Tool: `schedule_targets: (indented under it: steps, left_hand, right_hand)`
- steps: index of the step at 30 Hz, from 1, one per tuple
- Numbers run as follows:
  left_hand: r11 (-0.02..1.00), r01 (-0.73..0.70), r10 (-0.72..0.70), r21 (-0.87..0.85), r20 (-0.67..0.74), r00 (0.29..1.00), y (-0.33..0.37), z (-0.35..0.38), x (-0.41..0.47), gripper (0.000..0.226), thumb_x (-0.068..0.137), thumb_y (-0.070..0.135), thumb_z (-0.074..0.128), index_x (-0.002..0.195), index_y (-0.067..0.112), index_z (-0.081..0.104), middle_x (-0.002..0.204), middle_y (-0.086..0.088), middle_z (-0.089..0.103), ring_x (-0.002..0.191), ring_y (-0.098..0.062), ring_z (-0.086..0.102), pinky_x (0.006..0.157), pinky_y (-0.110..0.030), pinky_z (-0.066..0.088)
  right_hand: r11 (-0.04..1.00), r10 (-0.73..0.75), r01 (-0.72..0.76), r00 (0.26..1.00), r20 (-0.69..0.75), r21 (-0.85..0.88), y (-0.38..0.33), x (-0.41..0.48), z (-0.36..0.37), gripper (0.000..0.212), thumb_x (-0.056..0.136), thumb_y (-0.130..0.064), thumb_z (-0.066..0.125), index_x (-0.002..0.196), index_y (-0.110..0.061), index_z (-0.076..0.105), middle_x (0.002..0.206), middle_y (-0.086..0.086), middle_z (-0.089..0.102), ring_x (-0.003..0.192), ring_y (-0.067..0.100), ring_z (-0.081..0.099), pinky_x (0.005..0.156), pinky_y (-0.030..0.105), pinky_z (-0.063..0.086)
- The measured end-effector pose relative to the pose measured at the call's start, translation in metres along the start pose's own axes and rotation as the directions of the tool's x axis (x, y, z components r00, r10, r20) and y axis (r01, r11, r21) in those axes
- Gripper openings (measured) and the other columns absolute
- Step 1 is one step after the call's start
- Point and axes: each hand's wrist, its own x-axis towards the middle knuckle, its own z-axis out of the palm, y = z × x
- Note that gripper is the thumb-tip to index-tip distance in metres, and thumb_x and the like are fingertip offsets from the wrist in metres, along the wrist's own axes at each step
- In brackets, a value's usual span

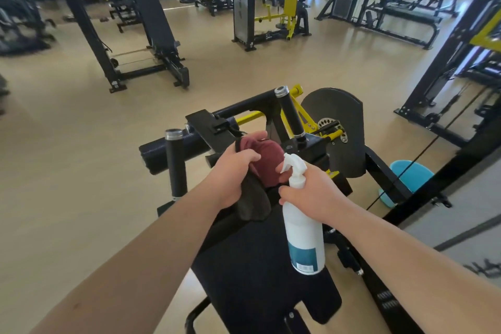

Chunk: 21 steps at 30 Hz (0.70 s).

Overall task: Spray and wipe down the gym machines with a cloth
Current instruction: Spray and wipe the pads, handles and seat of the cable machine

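Note:
My left hand (233,173) grips a bunched cloth (264,164), dark red on top and dark grey where it hangs down, over the top end of a black padded bench (254,266). My right hand (311,192) holds a white spray bottle (303,230) by its neck, with the nozzle turned toward the cloth and nearly touching it. The bottle hangs over the pad's right side. The bench belongs to a black and yellow machine (292,116) with two upright black handles and a round grey cover plate on the right.
A black roller pad (173,149) sticks out to the left of the machine. A light blue tub (406,179) sits on the floor at the right, beside a black rack frame (444,89). Other benches and weight machines stand further back on the tan floor.

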Motion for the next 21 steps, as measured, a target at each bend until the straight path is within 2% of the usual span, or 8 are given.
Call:
schedule_targets:
  steps: [2, 4, 6, 7, 10, 15, 19, 21]
  left_hand:
    - [0.993, 0.032, -0.029, -0.113, 0.034, 0.999, -0.001, -0.018, -0.019, 0.057, 0.089, -0.006, 0.047, 0.126, 0.029, 0.071, 0.135, -0.010, 0.062, 0.122, -0.031, 0.061, 0.104, -0.050, 0.053]
    - [0.974, 0.064, -0.038, -0.219, 0.121, 0.992, -0.003, -0.035, -0.037, 0.064, 0.077, -0.002, 0.049, 0.129, 0.027, 0.070, 0.136, -0.011, 0.062, 0.124, -0.034, 0.061, 0.107, -0.052, 0.051]
    - [0.968, 0.090, -0.052, -0.233, 0.166, 0.985, -0.008, -0.051, -0.053, 0.071, 0.068, 0.002, 0.051, 0.133, 0.028, 0.066, 0.137, -0.011, 0.061, 0.125, -0.034, 0.061, 0.108, -0.054, 0.050]
    - [0.970, 0.096, -0.055, -0.224, 0.184, 0.981, -0.011, -0.057, -0.060, 0.070, 0.071, 0.001, 0.049, 0.134, 0.028, 0.065, 0.137, -0.011, 0.061, 0.126, -0.034, 0.061, 0.108, -0.054, 0.050]
    - [0.964, 0.125, -0.066, -0.233, 0.243, 0.968, -0.021, -0.074, -0.079, 0.066, 0.081, -0.005, 0.043, 0.135, 0.026, 0.064, 0.138, -0.013, 0.059, 0.126, -0.032, 0.061, 0.108, -0.052, 0.050]
    - [0.952, 0.186, -0.093, -0.245, 0.348, 0.933, -0.039, -0.097, -0.102, 0.068, 0.075, -0.003, 0.047, 0.133, 0.026, 0.067, 0.139, -0.016, 0.060, 0.126, -0.034, 0.062, 0.109, -0.052, 0.049]
    - [0.863, 0.323, -0.104, -0.389, 0.488, 0.866, -0.052, -0.112, -0.123, 0.088, 0.058, -0.001, 0.045, 0.144, 0.016, 0.055, 0.143, -0.021, 0.057, 0.127, -0.037, 0.062, 0.105, -0.051, 0.051]
    - [0.860, 0.360, -0.117, -0.361, 0.548, 0.829, -0.059, -0.118, -0.131, 0.099, 0.051, -0.008, 0.044, 0.147, 0.015, 0.047, 0.147, -0.020, 0.053, 0.132, -0.039, 0.057, 0.112, -0.057, 0.043]
  right_hand:
    - [1.000, -0.002, 0.002, 1.000, 0.000, -0.006, -0.009, -0.008, 0.012, 0.028, 0.086, -0.024, 0.070, 0.108, -0.035, 0.058, 0.087, -0.015, 0.066, 0.083, 0.009, 0.066, 0.071, 0.027, 0.056]
    - [1.000, -0.011, 0.010, 1.000, -0.010, -0.010, -0.018, -0.017, 0.024, 0.026, 0.086, -0.023, 0.070, 0.104, -0.037, 0.057, 0.086, -0.017, 0.065, 0.082, 0.009, 0.065, 0.070, 0.026, 0.054]
    - [1.000, -0.006, 0.005, 1.000, -0.030, -0.018, -0.028, -0.029, 0.037, 0.025, 0.086, -0.022, 0.070, 0.093, -0.040, 0.055, 0.083, -0.017, 0.065, 0.081, 0.008, 0.064, 0.069, 0.024, 0.052]
    - [1.000, 0.003, -0.004, 0.999, -0.042, -0.027, -0.032, -0.036, 0.043, 0.025, 0.086, -0.022, 0.070, 0.091, -0.040, 0.054, 0.083, -0.016, 0.065, 0.080, 0.009, 0.064, 0.070, 0.026, 0.053]
    - [0.998, 0.031, -0.034, 0.997, -0.068, -0.050, -0.043, -0.060, 0.063, 0.018, 0.085, -0.023, 0.069, 0.097, -0.033, 0.059, 0.085, -0.011, 0.067, 0.081, 0.010, 0.065, 0.074, 0.031, 0.058]
    - [0.994, 0.109, -0.111, 0.986, -0.124, -0.005, -0.053, -0.101, 0.091, 0.015, 0.088, -0.024, 0.068, 0.101, -0.028, 0.062, 0.087, -0.010, 0.066, 0.083, 0.011, 0.066, 0.078, 0.031, 0.058]
    - [0.986, 0.164, -0.166, 0.977, -0.140, -0.001, -0.051, -0.126, 0.111, 0.009, 0.086, -0.026, 0.067, 0.094, -0.028, 0.065, 0.084, -0.011, 0.066, 0.083, 0.010, 0.065, 0.072, 0.028, 0.053]
    - [0.984, 0.177, -0.180, 0.975, -0.135, -0.006, -0.052, -0.136, 0.118, 0.008, 0.087, -0.026, 0.066, 0.095, -0.029, 0.066, 0.085, -0.011, 0.067, 0.083, 0.009, 0.065, 0.071, 0.025, 0.051]
